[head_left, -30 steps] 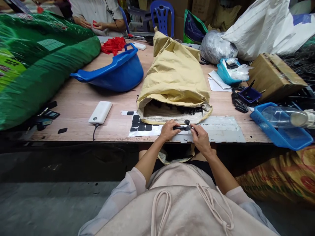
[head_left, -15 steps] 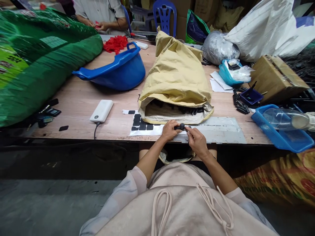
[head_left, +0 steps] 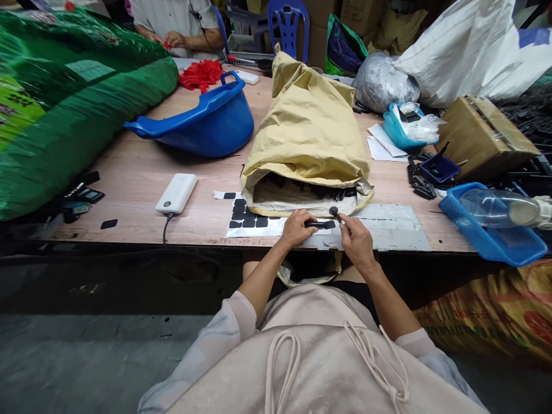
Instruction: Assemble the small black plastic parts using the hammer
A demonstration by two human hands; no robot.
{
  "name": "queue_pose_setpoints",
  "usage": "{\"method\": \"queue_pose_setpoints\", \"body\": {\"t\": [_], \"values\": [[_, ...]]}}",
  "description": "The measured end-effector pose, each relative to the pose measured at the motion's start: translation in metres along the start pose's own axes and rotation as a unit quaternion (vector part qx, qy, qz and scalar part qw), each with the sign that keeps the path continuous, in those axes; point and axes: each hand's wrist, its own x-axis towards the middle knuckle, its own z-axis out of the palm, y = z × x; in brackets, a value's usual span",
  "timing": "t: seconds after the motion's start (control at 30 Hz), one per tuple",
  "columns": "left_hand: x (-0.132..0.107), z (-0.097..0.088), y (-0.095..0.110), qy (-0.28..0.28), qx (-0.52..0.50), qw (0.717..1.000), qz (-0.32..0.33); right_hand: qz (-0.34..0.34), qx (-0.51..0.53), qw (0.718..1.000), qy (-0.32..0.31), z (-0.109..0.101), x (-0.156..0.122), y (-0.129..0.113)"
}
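Observation:
My left hand (head_left: 296,227) is closed around a slim black plastic piece (head_left: 317,224) at the table's front edge. To its right, my right hand (head_left: 357,240) pinches a small rod with a round black head (head_left: 333,211); its exact kind I cannot make out. The two held parts are close together, and whether they touch is not clear. A white sheet with rounded black stickers (head_left: 245,217) lies just left of my left hand. Behind both hands lies a yellowish sack (head_left: 313,126), its mouth facing me and dark parts inside.
A blue basin (head_left: 207,129) stands left of the sack, with a white power bank (head_left: 176,194) nearer me. A large green bag (head_left: 86,109) covers the left. At right are a blue basket (head_left: 487,230) and a cardboard box (head_left: 483,138). Across the table, another person handles red pieces.
My right hand has moved right, away from my left. The round black head, earlier against the left hand's piece, now sits farther right and slightly higher. My left hand stays nearly still.

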Motion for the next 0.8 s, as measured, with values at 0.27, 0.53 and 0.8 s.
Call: {"method": "queue_pose_setpoints", "body": {"t": [0.27,0.53,0.8], "values": [[-0.001,0.0,-0.002,-0.002,0.014,1.0,0.016,-0.013,-0.16,0.987,0.016,0.008,0.019,0.044],[-0.003,-0.001,-0.001,0.001,0.007,1.0,0.01,-0.033,-0.218,0.974,0.043,0.023,0.009,0.048],[-0.004,-0.003,-0.002,-0.007,0.004,1.0,0.021,-0.029,-0.216,0.975,0.041,0.023,0.009,0.046]]}}
